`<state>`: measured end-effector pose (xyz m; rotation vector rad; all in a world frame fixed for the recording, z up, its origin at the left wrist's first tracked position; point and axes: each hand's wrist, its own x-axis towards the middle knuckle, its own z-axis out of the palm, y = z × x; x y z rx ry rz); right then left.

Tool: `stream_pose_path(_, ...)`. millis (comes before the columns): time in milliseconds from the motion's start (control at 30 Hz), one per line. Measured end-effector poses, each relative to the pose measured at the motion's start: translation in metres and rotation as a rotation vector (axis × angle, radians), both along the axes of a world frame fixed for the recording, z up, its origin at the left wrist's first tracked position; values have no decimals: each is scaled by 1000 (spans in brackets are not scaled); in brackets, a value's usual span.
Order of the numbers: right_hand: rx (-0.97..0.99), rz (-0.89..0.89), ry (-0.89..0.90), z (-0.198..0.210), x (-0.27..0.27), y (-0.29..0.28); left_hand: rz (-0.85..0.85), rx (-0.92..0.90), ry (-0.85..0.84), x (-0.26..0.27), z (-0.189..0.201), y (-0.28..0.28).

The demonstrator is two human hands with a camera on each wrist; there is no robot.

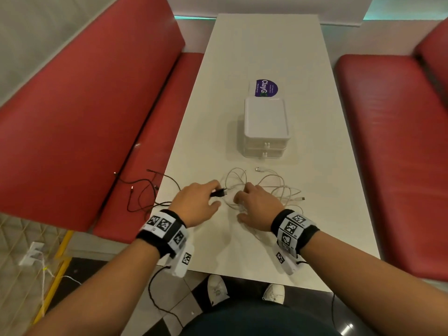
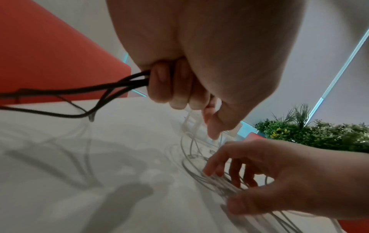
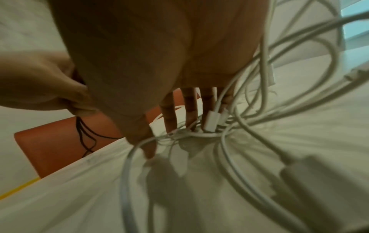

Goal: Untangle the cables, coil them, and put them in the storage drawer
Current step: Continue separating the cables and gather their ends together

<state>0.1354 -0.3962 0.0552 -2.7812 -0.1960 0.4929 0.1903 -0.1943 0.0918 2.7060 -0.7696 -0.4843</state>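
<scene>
On the white table (image 1: 254, 251) lies a tangle of white cables (image 1: 278, 187), and a thin black cable (image 1: 145, 190) hangs over the table's left edge. My left hand (image 1: 214, 195) grips the black cable near its plug (image 1: 219, 192); in the left wrist view its fingers (image 2: 175, 88) curl round several black strands (image 2: 111, 86). My right hand (image 1: 238, 207) presses straight, spread fingers (image 3: 169, 119) down on the white cables (image 3: 199, 134), beside a white plug (image 3: 209, 121). A white storage drawer unit (image 1: 266, 124) with two shut drawers stands behind the cables.
Red bench seats (image 1: 84, 117) flank the table on both sides; the right one (image 1: 392, 154) is close to the table edge. A purple-labelled sticker (image 1: 266, 88) lies behind the drawer unit. A loose white USB plug (image 1: 259, 169) lies before the drawers. My shoes (image 1: 218, 289) show below.
</scene>
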Motion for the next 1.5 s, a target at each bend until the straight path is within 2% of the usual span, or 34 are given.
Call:
stream_pose_path(100,125,-41,-5,1,-1,-5,-17,-47,70,-4,-14,-20)
stream_pose_path(200,210,-68,12,5,-1,-10,0,10,122,-6,-28,-32)
stream_pose_path(367,297,-151,-25,12,-5,-26,10,148,39,-2,-39,-32)
stream_pose_path(467,277,-201,-75,9,-5,-36,10,165,45,0,-40,-27)
stream_pose_path(667,57,-71,-230,-5,-11,-37,-17,121,65,-1,-41,-24)
stream_pose_path(800,180,-5,-337,-1,-9,-30,-27,82,77,-3,-42,-24)
stream_pose_path(900,351,53,-139,9,-10,-24,10,-8,133,-3,-40,-23)
stream_pose_path(967,337,64,-31,10,-13,-16,43,-81,173,-1,-36,-23)
stream_pose_path(1200,451,-58,-112,3,-13,-13,35,-86,189,5,-31,-20)
stream_pose_path(1367,408,-28,53,38,-6,-18,27,-119,206,6,-28,-14)
stream_pose_path(1433,533,-84,77,57,-2,-24,60,-149,245,8,-24,-9)
stream_pose_path(1500,789,-168,67,72,2,-32,102,-170,261,10,-20,-5)
